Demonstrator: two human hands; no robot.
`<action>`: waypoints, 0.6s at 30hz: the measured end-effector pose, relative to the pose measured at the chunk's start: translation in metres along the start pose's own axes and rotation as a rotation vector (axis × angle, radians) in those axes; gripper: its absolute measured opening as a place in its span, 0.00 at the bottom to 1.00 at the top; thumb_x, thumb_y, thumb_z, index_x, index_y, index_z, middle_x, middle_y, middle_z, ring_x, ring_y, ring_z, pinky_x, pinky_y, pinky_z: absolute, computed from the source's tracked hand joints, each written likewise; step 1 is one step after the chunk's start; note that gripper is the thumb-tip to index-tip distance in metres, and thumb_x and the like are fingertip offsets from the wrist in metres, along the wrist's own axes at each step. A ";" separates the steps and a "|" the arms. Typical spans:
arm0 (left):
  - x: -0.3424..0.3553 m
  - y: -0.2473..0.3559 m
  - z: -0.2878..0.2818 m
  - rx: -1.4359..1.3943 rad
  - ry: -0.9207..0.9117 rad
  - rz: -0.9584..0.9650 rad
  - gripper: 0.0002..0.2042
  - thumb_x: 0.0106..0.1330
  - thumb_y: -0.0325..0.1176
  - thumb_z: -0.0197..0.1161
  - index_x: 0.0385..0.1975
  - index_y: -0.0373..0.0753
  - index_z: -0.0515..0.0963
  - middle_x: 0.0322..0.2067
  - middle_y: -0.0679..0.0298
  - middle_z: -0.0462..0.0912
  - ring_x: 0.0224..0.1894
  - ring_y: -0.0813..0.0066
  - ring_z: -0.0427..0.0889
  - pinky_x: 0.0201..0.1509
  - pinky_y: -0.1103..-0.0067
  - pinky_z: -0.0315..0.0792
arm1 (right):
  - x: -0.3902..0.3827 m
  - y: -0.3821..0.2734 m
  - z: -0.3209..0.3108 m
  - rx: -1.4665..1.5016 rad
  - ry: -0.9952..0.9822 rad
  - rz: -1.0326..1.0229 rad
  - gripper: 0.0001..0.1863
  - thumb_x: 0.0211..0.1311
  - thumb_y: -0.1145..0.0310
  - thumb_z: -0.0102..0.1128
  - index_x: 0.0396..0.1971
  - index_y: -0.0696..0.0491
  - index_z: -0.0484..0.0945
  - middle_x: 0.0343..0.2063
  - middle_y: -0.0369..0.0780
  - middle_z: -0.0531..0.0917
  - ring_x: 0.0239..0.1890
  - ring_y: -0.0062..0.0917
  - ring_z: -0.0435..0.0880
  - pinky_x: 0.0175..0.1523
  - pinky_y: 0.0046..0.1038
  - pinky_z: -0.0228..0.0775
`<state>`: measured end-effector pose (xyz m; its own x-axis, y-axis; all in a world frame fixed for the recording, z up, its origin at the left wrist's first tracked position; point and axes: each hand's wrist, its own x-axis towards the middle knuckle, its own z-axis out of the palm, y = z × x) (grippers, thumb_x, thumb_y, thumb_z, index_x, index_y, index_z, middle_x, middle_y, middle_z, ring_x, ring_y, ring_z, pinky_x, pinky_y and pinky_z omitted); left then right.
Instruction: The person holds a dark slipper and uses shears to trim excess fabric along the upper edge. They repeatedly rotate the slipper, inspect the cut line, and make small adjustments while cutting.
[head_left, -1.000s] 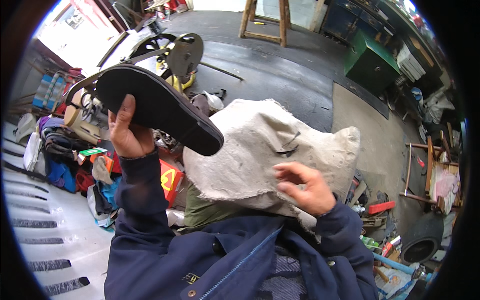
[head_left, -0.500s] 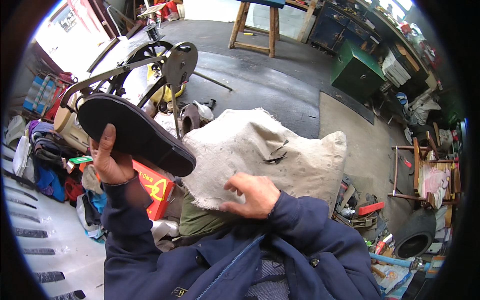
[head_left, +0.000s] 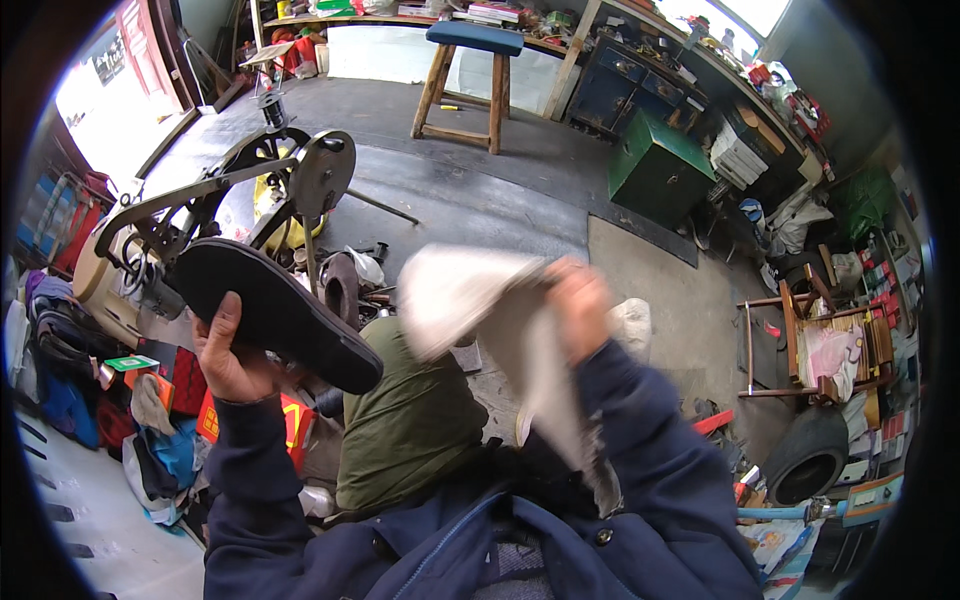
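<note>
My left hand point(head_left: 237, 358) grips a dark shoe point(head_left: 270, 310), its flat black sole turned up toward me and the thumb lying across it. The shoe is held at a slant, beside an old metal shoe-sewing machine point(head_left: 245, 185). Blurred by motion, my right hand point(head_left: 580, 310) is closed on a beige cloth point(head_left: 535, 350). The cloth hangs in the air in folds, one end swung out to the left and the other drooping along my right sleeve. Below it shows my leg in green trousers point(head_left: 405, 410).
Bags and cloths point(head_left: 70, 350) are heaped at left, with a red box point(head_left: 298, 430) near my left forearm. A wooden stool point(head_left: 465, 85) and green chest point(head_left: 660, 172) stand farther off. At right are a wooden chair point(head_left: 825, 345) and a tire point(head_left: 805, 462).
My right hand has closed on the beige cloth and lifted it off my lap, baring the green trousers. The shoe remains in my left hand. The view has shifted.
</note>
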<state>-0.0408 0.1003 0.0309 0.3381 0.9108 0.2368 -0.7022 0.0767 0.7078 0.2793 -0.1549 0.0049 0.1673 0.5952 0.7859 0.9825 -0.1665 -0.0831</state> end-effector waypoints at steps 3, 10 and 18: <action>0.001 0.010 -0.007 0.015 0.101 0.040 0.17 0.68 0.27 0.67 0.57 0.40 0.79 0.50 0.59 0.86 0.50 0.60 0.87 0.55 0.63 0.83 | 0.068 0.104 -0.083 1.072 0.376 1.111 0.13 0.71 0.70 0.51 0.42 0.62 0.83 0.39 0.44 0.88 0.35 0.34 0.88 0.43 0.30 0.82; 0.005 0.010 -0.012 0.032 0.177 0.055 0.16 0.68 0.30 0.67 0.55 0.41 0.79 0.49 0.60 0.87 0.47 0.62 0.89 0.48 0.65 0.86 | 0.088 0.056 -0.129 1.283 0.361 0.985 0.16 0.67 0.76 0.59 0.53 0.63 0.80 0.47 0.45 0.87 0.47 0.34 0.88 0.55 0.33 0.79; 0.041 0.080 -0.041 -0.007 0.076 0.107 0.23 0.71 0.33 0.63 0.66 0.38 0.73 0.59 0.54 0.81 0.60 0.58 0.81 0.67 0.60 0.73 | 0.062 -0.100 -0.086 1.560 -0.011 0.847 0.18 0.74 0.74 0.57 0.61 0.58 0.75 0.53 0.40 0.83 0.52 0.22 0.82 0.57 0.25 0.77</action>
<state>-0.1088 0.1606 0.0698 0.2131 0.9420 0.2594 -0.7361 -0.0198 0.6766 0.1848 -0.1691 0.1142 0.6154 0.7570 0.2196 -0.2089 0.4253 -0.8806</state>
